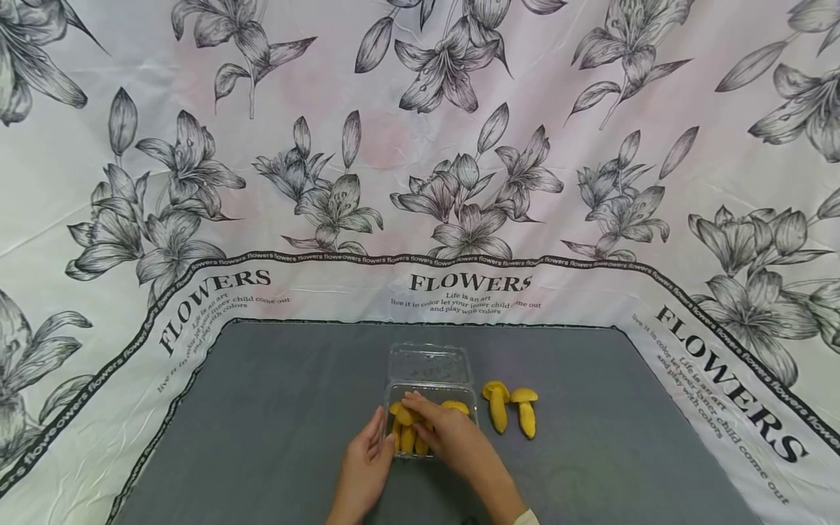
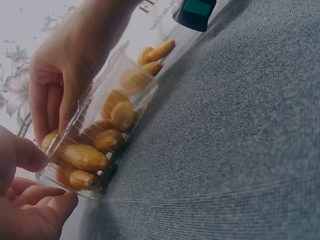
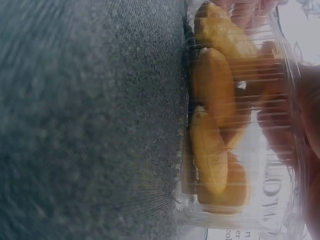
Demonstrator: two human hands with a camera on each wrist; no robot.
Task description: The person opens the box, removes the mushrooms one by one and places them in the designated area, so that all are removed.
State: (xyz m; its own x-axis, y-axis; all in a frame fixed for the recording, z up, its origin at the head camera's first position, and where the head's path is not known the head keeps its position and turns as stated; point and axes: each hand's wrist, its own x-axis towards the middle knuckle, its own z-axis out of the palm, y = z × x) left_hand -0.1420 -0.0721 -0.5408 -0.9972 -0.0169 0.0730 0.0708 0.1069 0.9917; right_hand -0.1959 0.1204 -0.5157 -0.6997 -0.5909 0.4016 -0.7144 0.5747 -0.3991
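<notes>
A clear plastic clamshell container (image 1: 475, 408) stands on the grey cloth with its lid (image 1: 429, 364) swung back. Several yellow mushrooms lie inside it, their stems toward the person. My left hand (image 1: 361, 459) pinches the container's left side, thumb near the rim and fingers outside, as the left wrist view shows. From above, my right hand (image 1: 459, 437) reaches in and holds a yellow mushroom (image 1: 403, 415) at the left end; its fingers partly cover the others. Through the ribbed wall, the right wrist view shows mushroom stems (image 3: 214, 85) close up.
Two more yellow mushrooms, one left (image 1: 496, 408) and one right (image 1: 526, 414), lie on the grey tablecloth (image 1: 295, 394) right of the container. A flower-printed curtain (image 1: 459, 182) rises behind. A dark object with a green face (image 2: 196, 12) shows at the left wrist view's top.
</notes>
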